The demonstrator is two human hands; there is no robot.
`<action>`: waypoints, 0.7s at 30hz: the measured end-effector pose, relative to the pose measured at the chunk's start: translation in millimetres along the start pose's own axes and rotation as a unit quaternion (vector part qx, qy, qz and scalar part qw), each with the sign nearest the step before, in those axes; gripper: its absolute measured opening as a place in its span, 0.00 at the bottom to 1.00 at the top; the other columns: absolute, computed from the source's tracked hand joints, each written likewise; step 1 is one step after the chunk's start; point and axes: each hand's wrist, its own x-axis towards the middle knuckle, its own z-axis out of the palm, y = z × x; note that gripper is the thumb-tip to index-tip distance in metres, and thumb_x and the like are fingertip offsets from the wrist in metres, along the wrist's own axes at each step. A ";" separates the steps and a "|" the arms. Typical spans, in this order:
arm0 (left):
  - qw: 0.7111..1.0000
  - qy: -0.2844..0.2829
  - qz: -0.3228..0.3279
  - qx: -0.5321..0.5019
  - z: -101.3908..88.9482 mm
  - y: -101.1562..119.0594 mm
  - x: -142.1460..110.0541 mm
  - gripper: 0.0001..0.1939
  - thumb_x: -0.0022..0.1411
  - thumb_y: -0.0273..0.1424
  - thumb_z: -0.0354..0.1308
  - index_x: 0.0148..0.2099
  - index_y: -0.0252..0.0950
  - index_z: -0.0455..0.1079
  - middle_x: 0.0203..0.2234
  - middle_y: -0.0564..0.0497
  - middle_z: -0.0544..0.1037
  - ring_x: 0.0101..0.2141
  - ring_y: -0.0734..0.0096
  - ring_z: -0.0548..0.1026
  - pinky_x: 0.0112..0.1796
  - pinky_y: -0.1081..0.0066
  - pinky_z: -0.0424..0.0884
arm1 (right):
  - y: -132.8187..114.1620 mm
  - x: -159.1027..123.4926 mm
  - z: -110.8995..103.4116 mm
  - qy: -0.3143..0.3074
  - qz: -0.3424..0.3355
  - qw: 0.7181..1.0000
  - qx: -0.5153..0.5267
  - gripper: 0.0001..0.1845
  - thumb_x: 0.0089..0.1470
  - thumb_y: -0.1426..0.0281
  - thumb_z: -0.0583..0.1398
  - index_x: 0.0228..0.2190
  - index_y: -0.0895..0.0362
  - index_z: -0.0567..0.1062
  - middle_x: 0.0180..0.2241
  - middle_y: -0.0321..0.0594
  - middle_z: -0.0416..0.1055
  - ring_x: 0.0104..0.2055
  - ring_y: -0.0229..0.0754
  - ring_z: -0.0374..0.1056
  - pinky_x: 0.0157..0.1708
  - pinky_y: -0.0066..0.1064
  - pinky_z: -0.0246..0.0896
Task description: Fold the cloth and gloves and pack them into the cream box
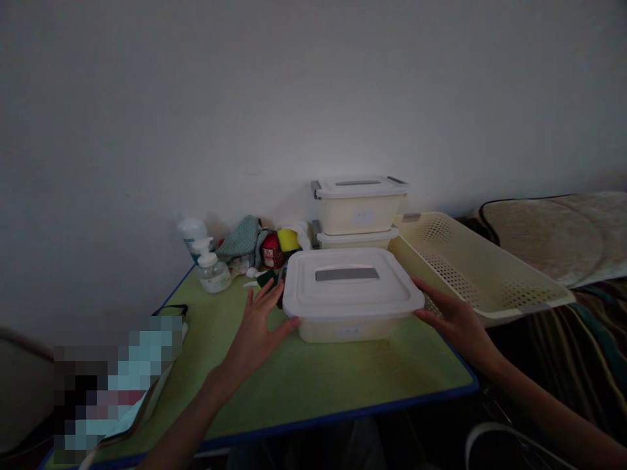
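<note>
A cream storage box (343, 329) with a white lid (353, 297) and a grey lid handle sits in front of me on the green-topped table (274, 391). My left hand (259, 320) is at its left side, thumb against the front left corner and fingers reaching along the side. At the opposite end, my right hand (453, 323) grips the right edge, thumb near the front corner. The lid lies flat on the box. Parts of the fingertips on both sides are hidden behind the box.
Behind it, a lidded box (362, 212) is stacked on another box (357, 239). A perforated cream basket (480, 267) lies to the right. Pump bottle (214, 274), patterned cloth (242, 238), red item (271, 251) and yellow sponge (289, 239) crowd the back left. A blurred-out bag stands front left.
</note>
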 end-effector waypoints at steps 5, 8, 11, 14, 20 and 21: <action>1.000 0.004 -0.004 -0.017 3.6 -2.2 -1.8 0.32 0.50 0.44 0.62 0.56 0.38 0.65 0.56 0.43 0.67 0.61 0.53 0.54 0.60 0.52 0.38 | 7.4 -2.8 5.7 0.007 0.002 0.999 0.038 0.32 0.45 0.54 0.63 0.52 0.47 0.68 0.54 0.35 0.65 0.58 0.56 0.58 0.59 0.52 0.47; 0.999 0.005 -0.027 -0.045 4.9 -1.3 -2.0 0.32 0.48 0.43 0.63 0.55 0.39 0.67 0.56 0.44 0.68 0.61 0.52 0.54 0.60 0.51 0.41 | 8.1 -3.9 7.2 0.012 0.006 0.999 0.043 0.32 0.45 0.54 0.64 0.52 0.47 0.68 0.55 0.34 0.64 0.58 0.56 0.57 0.59 0.52 0.46; 0.997 0.010 -0.041 -0.066 5.5 -0.3 -2.3 0.32 0.47 0.43 0.64 0.54 0.40 0.67 0.56 0.45 0.67 0.61 0.52 0.53 0.60 0.52 0.43 | 7.8 -4.6 8.0 0.018 0.007 0.999 0.038 0.32 0.45 0.54 0.63 0.52 0.46 0.68 0.55 0.34 0.63 0.58 0.56 0.57 0.59 0.53 0.46; 0.996 0.010 -0.044 -0.074 6.0 0.0 -2.6 0.33 0.47 0.43 0.64 0.55 0.39 0.67 0.57 0.44 0.66 0.61 0.51 0.54 0.60 0.52 0.44 | 3.6 -4.1 8.0 0.024 0.002 0.999 0.037 0.31 0.45 0.53 0.63 0.52 0.45 0.69 0.56 0.34 0.63 0.59 0.56 0.56 0.60 0.53 0.44; 0.996 0.010 -0.035 -0.081 5.6 1.2 -2.3 0.33 0.48 0.42 0.64 0.56 0.41 0.66 0.57 0.46 0.66 0.61 0.53 0.54 0.60 0.54 0.45 | -16.8 -0.2 4.5 0.018 0.003 0.998 0.055 0.31 0.44 0.54 0.64 0.51 0.45 0.69 0.55 0.33 0.64 0.60 0.55 0.55 0.61 0.50 0.42; 0.996 0.010 -0.036 -0.079 5.1 2.0 -2.2 0.33 0.48 0.42 0.64 0.57 0.41 0.65 0.57 0.47 0.66 0.61 0.54 0.54 0.60 0.54 0.45 | -18.9 0.3 3.8 0.019 0.007 0.998 0.058 0.31 0.44 0.54 0.64 0.51 0.46 0.70 0.55 0.34 0.64 0.60 0.55 0.55 0.61 0.50 0.42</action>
